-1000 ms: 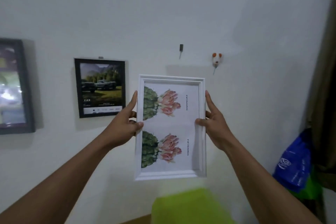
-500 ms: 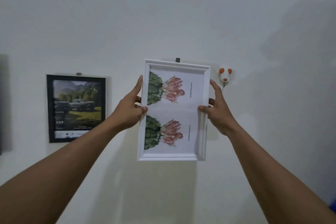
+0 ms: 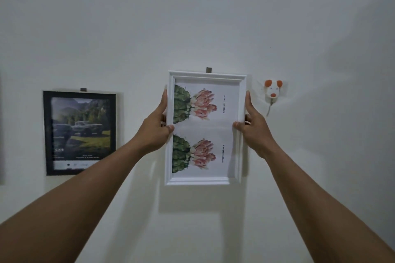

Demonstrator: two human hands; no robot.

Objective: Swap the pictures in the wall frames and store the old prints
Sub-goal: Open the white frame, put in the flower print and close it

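Observation:
A white picture frame [image 3: 205, 180] stands upright against the white wall, its top edge just under a small dark wall hook [image 3: 208, 70]. Inside it is a print with two pink cactus flowers, one above the other. My left hand [image 3: 157, 126] grips the frame's left side, thumb on the front. My right hand [image 3: 253, 126] grips the right side the same way. Whether the frame hangs on the hook is hidden. To the left, a black frame [image 3: 48, 134] with a car print hangs from its own hook.
A small white and orange mouse-shaped hook [image 3: 271, 91] is stuck to the wall just right of the white frame. The edge of another dark frame [image 3: 1, 130] shows at the far left. Bare wall lies above and to the right.
Both hands have lifted the white frame up the wall until its top edge reached the dark hook. The view has turned upward, so the green surface and blue bag dropped out of sight.

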